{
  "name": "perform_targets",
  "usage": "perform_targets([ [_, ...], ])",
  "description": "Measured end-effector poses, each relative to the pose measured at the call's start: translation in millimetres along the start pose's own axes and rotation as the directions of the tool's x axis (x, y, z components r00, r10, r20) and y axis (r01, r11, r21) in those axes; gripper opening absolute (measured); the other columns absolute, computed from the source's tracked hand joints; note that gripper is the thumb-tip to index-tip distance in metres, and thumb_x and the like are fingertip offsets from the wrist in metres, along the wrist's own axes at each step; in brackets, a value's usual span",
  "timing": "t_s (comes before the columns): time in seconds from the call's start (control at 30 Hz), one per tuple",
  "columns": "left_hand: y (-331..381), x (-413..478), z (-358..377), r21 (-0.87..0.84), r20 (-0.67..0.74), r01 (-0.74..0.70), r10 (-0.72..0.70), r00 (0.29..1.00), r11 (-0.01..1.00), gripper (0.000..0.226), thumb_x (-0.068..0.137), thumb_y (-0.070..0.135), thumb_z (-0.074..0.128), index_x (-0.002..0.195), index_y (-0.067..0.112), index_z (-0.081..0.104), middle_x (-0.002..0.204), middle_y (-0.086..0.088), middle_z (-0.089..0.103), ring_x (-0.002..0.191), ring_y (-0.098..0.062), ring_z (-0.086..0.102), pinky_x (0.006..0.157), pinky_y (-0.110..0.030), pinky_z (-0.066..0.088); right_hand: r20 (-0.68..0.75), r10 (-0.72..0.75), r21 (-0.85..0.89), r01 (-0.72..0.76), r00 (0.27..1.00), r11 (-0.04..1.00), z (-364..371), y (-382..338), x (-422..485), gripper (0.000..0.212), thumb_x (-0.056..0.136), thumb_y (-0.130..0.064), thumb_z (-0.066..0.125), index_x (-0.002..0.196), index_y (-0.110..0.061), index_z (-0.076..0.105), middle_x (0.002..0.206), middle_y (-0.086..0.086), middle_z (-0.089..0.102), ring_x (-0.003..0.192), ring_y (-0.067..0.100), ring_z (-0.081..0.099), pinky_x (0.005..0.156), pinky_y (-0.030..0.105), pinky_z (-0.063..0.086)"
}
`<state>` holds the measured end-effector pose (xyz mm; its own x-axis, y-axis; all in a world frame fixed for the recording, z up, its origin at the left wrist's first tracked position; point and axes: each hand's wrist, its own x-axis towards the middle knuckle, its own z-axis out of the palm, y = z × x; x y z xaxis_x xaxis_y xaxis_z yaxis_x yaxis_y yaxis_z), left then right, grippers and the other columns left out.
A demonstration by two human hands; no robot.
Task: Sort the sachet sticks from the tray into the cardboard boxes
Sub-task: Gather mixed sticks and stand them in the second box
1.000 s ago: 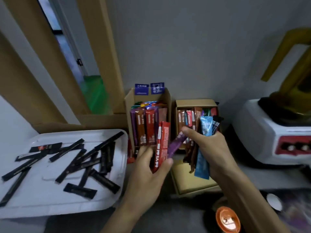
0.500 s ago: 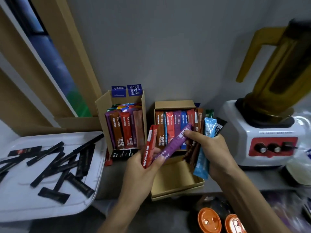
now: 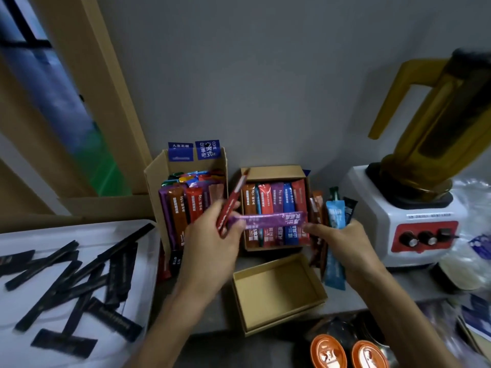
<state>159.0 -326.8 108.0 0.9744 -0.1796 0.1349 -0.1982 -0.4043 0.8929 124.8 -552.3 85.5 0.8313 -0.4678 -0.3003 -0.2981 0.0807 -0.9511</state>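
Left hand grips a red stick and one end of a purple stick. Right hand pinches the other end while clutching a bundle of sticks. The purple stick spans level in front of the right box. Black sticks lie on the tray.

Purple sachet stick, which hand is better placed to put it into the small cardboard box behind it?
Probably the left hand: it grips one end of the purple stick beside just a red stick, while the right hand only pinches the other end and is full with a bundle of sticks.
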Motion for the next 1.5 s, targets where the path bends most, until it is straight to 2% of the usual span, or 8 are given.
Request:
perform_targets([
  [0.13, 43, 52, -3, 0.569, 0.302, -0.327, 0.179, 0.937, 0.754, 0.03, 0.092, 0.028, 0.065, 0.121, 0.028, 0.061, 0.115, 0.007, 0.066, 0.108, -0.007, 0.059, 0.084, -0.024, 0.045, -0.048, 0.017, 0.043, -0.014, 0.999, 0.999, -21, 13, 7, 0.026, 0.085, -0.016, 0.077, 0.106, -0.007, 0.064, 0.083, 0.013, 0.076, 0.066, 0.021, 0.074, 0.071, 0.047, 0.06],
  [0.33, 56, 113, 66, 0.718, 0.517, -0.512, 0.131, 0.846, 0.471, 0.025, 0.091, 0.024, 0.067, 0.115, 0.025, 0.065, 0.11, -0.004, 0.067, 0.103, -0.024, 0.064, 0.08, -0.039, 0.053, 0.037, 0.031, 0.07, -0.034, 0.999, 0.997, -30, 22, 6, 0.026, 0.087, -0.019, 0.075, 0.11, -0.012, 0.065, 0.089, 0.01, 0.075, 0.076, 0.022, 0.073, 0.065, 0.037, 0.055],
  [0.5, 42, 133, 96, 0.62, 0.539, -0.531, 0.177, 0.823, 0.577, 0.015, 0.091, 0.022, 0.065, 0.105, 0.023, 0.066, 0.106, -0.003, 0.068, 0.098, -0.023, 0.065, 0.08, -0.043, 0.056, 0.081, 0.04, 0.075, -0.046, 0.996, 0.996, -39, 29, 2, 0.028, 0.087, -0.021, 0.075, 0.111, -0.014, 0.062, 0.091, 0.008, 0.075, 0.077, 0.02, 0.074, 0.065, 0.034, 0.054],
  [0.73, 9, 117, 100, 0.566, 0.464, -0.571, 0.343, 0.817, 0.595, 0.042, 0.089, 0.014, 0.069, 0.126, 0.017, 0.049, 0.128, -0.004, 0.042, 0.106, -0.022, 0.061, 0.082, -0.038, 0.059, 0.108, 0.054, 0.077, -0.063, 0.993, 0.995, -49, 31, -2, 0.029, 0.086, -0.022, 0.075, 0.109, -0.012, 0.061, 0.087, 0.009, 0.074, 0.075, 0.022, 0.074, 0.065, 0.034, 0.056],
  [0.9, -7, 111, 102, 0.589, 0.469, -0.524, 0.268, 0.841, 0.615, 0.046, 0.089, 0.023, 0.07, 0.127, 0.017, 0.046, 0.131, -0.003, 0.042, 0.113, -0.021, 0.06, 0.089, -0.038, 0.057, 0.116, 0.052, 0.109, -0.064, 0.992, 0.992, -52, 29, -5, 0.024, 0.087, -0.021, 0.075, 0.105, -0.011, 0.062, 0.078, 0.007, 0.073, 0.069, 0.02, 0.073, 0.063, 0.032, 0.056],
  [1.03, -1, 99, 96, 0.492, 0.395, -0.432, 0.248, 0.885, 0.756, 0.041, 0.088, 0.039, 0.069, 0.121, 0.022, 0.051, 0.124, 0.007, 0.041, 0.114, -0.011, 0.054, 0.088, -0.034, 0.057, 0.081, 0.021, 0.169, -0.035, 0.996, 0.985, -54, 24, -5, 0.021, 0.087, -0.019, 0.075, 0.103, -0.009, 0.065, 0.073, 0.003, 0.074, 0.065, 0.017, 0.072, 0.059, 0.03, 0.056],
  [1.3, 1, 62, 67, 0.433, 0.498, -0.552, 0.321, 0.806, 0.713, 0.045, 0.089, 0.056, 0.059, 0.122, 0.025, 0.056, 0.126, 0.01, 0.04, 0.121, -0.004, 0.041, 0.094, -0.024, 0.048, 0.108, 0.022, 0.32, -0.056, 0.994, 0.946, -38, 4, 0, 0.026, 0.083, -0.017, 0.077, 0.101, -0.002, 0.065, 0.069, 0.01, 0.071, 0.059, 0.021, 0.069, 0.059, 0.037, 0.059],
  [1.5, 6, 54, 45, 0.233, 0.457, -0.25, 0.121, 0.881, 0.94, 0.029, 0.09, 0.042, 0.063, 0.116, 0.029, 0.06, 0.115, 0.02, 0.051, 0.115, -0.003, 0.053, 0.08, -0.018, 0.053, 0.031, 0.011, 0.313, -0.02, 0.999, 0.949, -35, 2, 2, 0.018, 0.085, -0.012, 0.075, 0.097, -0.007, 0.063, 0.066, 0.006, 0.072, 0.058, 0.019, 0.071, 0.058, 0.04, 0.061],
])
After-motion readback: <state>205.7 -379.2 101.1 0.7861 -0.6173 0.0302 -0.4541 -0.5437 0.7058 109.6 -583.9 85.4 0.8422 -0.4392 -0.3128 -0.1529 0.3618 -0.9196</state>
